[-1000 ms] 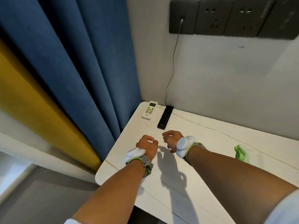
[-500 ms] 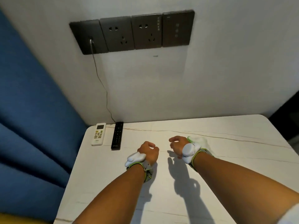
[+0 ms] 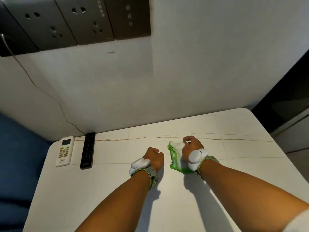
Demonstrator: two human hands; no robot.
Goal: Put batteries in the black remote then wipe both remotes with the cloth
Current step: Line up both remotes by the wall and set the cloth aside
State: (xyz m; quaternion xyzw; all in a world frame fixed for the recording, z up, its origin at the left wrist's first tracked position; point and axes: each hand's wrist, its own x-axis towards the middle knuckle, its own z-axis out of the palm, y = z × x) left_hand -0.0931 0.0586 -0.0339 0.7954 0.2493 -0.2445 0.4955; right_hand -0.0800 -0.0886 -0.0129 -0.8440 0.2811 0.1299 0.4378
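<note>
The black remote (image 3: 87, 150) lies flat near the table's back left corner, lengthwise away from me. Just to its left is the white remote (image 3: 64, 151) with a small screen and yellow buttons. A green and white cloth (image 3: 174, 155) lies crumpled on the table, right of centre. My right hand (image 3: 192, 145) sits on the cloth's right side, fingers curled onto its far white edge. My left hand (image 3: 154, 156) is a closed fist a little left of the cloth, with nothing seen in it. No batteries are in view.
The white marble-look table (image 3: 117, 190) stands against a pale wall. A row of dark wall sockets (image 3: 75, 22) hangs above, with a thin cable (image 3: 33, 84) running down to the table's back left corner. A blue curtain (image 3: 16, 156) is at the left.
The view swung right, away from the curtain. My right hand moved onto the cloth and curled its fingers on it. My left hand stayed a fist.
</note>
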